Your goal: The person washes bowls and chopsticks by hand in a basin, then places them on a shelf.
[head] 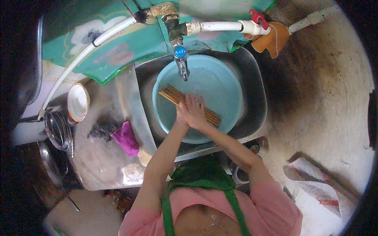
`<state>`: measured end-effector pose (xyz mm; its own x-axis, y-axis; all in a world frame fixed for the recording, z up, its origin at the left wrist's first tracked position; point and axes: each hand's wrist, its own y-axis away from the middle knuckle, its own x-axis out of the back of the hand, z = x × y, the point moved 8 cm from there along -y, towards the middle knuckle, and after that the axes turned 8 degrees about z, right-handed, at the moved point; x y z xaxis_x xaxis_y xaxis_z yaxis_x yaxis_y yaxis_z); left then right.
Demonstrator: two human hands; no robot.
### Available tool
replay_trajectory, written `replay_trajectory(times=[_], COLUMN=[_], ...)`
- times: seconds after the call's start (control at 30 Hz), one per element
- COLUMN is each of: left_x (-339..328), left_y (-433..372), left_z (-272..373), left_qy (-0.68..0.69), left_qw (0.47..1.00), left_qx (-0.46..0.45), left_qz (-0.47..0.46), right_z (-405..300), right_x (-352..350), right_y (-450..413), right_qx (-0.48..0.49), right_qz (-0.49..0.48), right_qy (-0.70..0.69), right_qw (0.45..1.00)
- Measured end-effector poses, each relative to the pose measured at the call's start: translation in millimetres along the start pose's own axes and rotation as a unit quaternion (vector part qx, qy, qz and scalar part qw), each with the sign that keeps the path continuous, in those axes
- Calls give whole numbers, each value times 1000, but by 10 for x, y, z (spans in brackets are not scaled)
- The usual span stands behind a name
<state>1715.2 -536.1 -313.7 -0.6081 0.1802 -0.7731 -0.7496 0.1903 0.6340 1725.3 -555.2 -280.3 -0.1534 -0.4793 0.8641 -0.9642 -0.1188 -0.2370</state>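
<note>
A bundle of wooden chopsticks (pixel 213 116) lies slantwise over a light-blue plastic basin (pixel 233 85) that holds water. My right hand (pixel 195 110) is laid across the middle of the bundle, its fingers curled over the sticks. Pressed up against it, my left hand (pixel 181 113) grips the same bundle from the near left side; part of it is hidden behind the right hand. The stick ends poke out to the upper left and lower right. Above the basin hangs a metal faucet (pixel 182 65).
The basin stands in a stainless steel sink (pixel 256 103). Left on the counter (pixel 100 165) are a purple cloth (pixel 127 138), a dark scouring pad (pixel 102 129), a white bowl (pixel 79 101) and stacked metal lids or bowls (pixel 56 129). White pipes (pixel 221 26) with a red-handled valve (pixel 258 18) run behind.
</note>
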Motion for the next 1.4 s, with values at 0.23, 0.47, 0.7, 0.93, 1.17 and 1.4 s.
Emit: replay_trajectory(times=[0.23,0.47,0.7,0.93,1.17,1.4], left_x=[78,-14,-255,-95,170,-163], left_y=[159,-148,-228,-160,-102,-131], left_z=[75,675,771,894,744,777], left_qy=[-95,34,-85,-56,-22,11], left_qw=[989,991,989,991,994,987], left_qx=[96,-26,-116,-82,-97,-61], left_qz=[58,130,-40,-90,47,-146], right_z=[408,62,-374,-729,-497,-444], right_x=[-19,-501,-63,-46,-365,-398], right_y=[-776,-1047,-871,-572,-447,-577], right_qx=[-4,-98,9,142,97,-15], right_qz=[-121,-232,-85,-3,-179,-167], right_qy=[-8,-199,-117,-22,-33,-74], right_qw=[993,947,989,990,979,983])
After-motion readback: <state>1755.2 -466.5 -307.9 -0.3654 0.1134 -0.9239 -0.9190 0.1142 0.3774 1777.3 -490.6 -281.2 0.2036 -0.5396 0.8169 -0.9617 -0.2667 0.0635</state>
